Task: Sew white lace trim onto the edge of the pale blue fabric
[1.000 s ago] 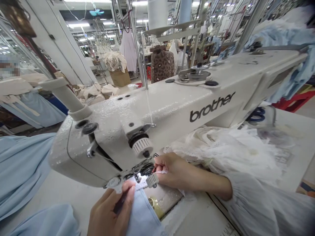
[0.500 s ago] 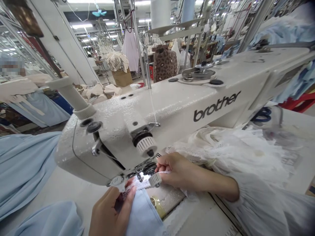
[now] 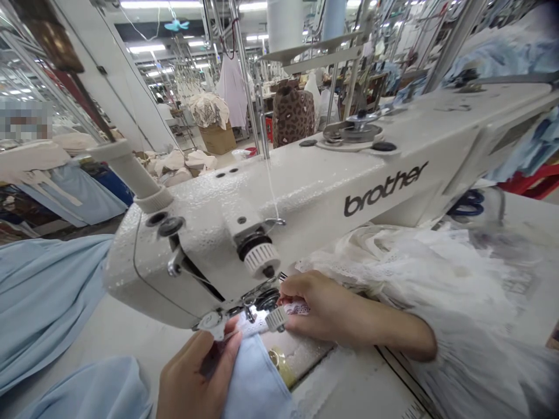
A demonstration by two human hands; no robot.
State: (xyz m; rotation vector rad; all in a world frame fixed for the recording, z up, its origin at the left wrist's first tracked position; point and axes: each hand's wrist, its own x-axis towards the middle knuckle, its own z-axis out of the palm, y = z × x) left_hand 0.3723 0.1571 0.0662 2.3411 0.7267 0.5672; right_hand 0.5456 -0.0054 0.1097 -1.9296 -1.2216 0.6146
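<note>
White lace trim [image 3: 252,327] lies along the edge of a light blue fabric piece [image 3: 255,378], under the head of a white sewing machine [image 3: 305,192]. My left hand [image 3: 198,364] is closed to the left of the needle area, pinching the lace at its fingertips where it meets the blue fabric. On the other side, my right hand [image 3: 321,305] grips the lace, a stretch of which shows between thumb and fingers. The machine's dials and lower head partly cover the right fingertips. A lamp glow brightens the lace between my hands.
A heap of white lace and gauzy fabric [image 3: 419,267] lies behind my right arm. Light blue cloth [image 3: 48,297] is spread on the left of the table. Farther back stand a cardboard box [image 3: 218,138] topped with cloth and a leopard-print covered chair [image 3: 293,116].
My right hand has shifted slightly right, with more lace showing in its grip. The left hand stays almost in place, still pinching. The whole view has shifted slightly.
</note>
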